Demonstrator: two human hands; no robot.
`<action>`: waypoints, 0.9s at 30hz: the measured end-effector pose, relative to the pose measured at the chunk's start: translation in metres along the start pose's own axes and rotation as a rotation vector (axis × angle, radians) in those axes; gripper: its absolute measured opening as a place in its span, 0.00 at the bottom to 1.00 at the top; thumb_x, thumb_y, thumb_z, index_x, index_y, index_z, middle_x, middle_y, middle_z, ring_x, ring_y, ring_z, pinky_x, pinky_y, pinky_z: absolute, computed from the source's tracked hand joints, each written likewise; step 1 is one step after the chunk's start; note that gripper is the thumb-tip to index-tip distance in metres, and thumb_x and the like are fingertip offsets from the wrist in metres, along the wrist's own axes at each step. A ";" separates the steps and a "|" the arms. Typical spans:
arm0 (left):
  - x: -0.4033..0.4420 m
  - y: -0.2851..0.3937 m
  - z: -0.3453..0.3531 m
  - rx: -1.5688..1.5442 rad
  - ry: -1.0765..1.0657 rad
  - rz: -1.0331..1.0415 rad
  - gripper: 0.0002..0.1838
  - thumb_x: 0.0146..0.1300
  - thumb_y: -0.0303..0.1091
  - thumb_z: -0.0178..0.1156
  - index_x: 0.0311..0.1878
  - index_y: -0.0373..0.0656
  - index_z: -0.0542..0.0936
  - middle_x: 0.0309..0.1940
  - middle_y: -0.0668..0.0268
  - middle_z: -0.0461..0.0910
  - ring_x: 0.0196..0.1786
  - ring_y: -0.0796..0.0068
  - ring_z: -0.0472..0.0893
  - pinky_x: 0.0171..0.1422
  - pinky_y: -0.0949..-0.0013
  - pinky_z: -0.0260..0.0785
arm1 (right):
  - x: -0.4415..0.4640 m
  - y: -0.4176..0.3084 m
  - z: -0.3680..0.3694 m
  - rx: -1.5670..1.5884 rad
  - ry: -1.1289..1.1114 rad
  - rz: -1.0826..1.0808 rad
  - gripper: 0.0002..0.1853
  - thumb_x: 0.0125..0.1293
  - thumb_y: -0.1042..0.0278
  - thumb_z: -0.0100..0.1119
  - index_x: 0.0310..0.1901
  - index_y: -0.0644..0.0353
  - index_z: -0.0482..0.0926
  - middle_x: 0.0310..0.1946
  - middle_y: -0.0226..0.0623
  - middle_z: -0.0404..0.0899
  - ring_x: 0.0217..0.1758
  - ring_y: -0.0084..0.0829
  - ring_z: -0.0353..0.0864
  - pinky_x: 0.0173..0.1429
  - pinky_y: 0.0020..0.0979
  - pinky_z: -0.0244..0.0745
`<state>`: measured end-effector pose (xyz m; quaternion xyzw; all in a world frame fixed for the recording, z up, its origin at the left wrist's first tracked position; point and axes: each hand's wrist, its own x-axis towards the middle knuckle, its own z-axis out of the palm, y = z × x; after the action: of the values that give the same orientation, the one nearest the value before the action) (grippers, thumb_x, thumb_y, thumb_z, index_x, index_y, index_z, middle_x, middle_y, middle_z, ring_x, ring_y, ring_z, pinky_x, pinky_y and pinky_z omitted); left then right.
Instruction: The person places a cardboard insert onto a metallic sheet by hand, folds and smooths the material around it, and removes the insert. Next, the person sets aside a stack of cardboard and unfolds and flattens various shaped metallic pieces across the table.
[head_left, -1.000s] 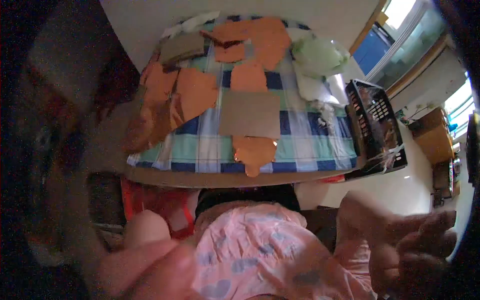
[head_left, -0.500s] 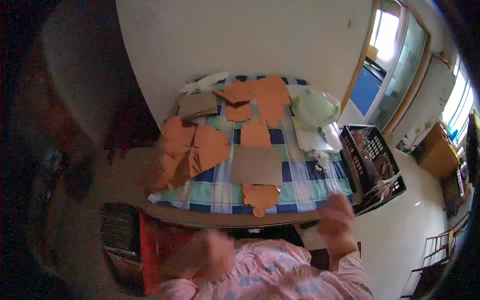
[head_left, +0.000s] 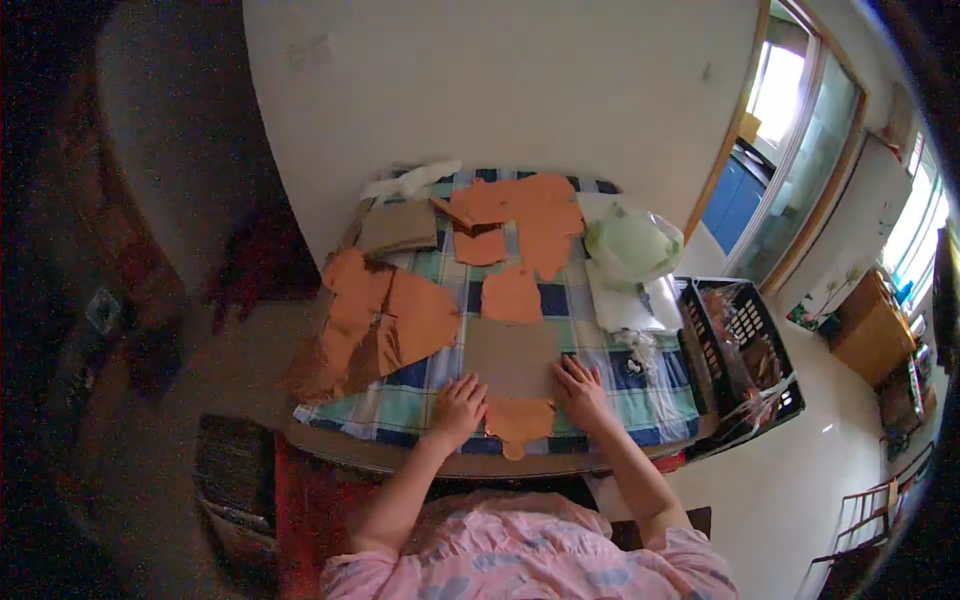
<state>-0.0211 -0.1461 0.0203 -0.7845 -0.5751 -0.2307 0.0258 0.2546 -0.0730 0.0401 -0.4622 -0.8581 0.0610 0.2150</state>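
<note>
A flat grey-brown rectangular board lies in the middle of the table over an orange sheet, whose rounded upper part and narrow lower part stick out beyond it. My left hand rests at the board's lower left edge, fingers stretched forward. At its right edge lies my right hand, fingers spread and palm down. Neither hand grips anything. A larger shaped orange sheet with slits is spread to the left of my left hand.
Checked cloth covers the table. Further orange pieces and a stack of grey-brown boards lie toward the wall. A pale green plastic bag sits at back right. Beside the table stands a black crate with wrapped contents.
Both hands, blurred near my body before, have moved forward onto the board's side edges. The view has tilted slightly; the board seems to stay in place.
</note>
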 end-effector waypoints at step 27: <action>0.139 -0.029 0.064 0.034 0.061 -0.064 0.25 0.65 0.42 0.52 0.62 0.40 0.70 0.65 0.53 0.64 0.69 0.51 0.60 0.72 0.50 0.50 | 0.085 0.002 0.017 -0.034 -0.132 -0.206 0.24 0.65 0.59 0.48 0.63 0.52 0.68 0.67 0.41 0.63 0.72 0.43 0.56 0.72 0.54 0.47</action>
<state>0.0059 0.0071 0.0114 -0.7576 -0.6028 -0.2454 0.0491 0.2084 -0.0008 0.0510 -0.3702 -0.9143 0.0544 0.1552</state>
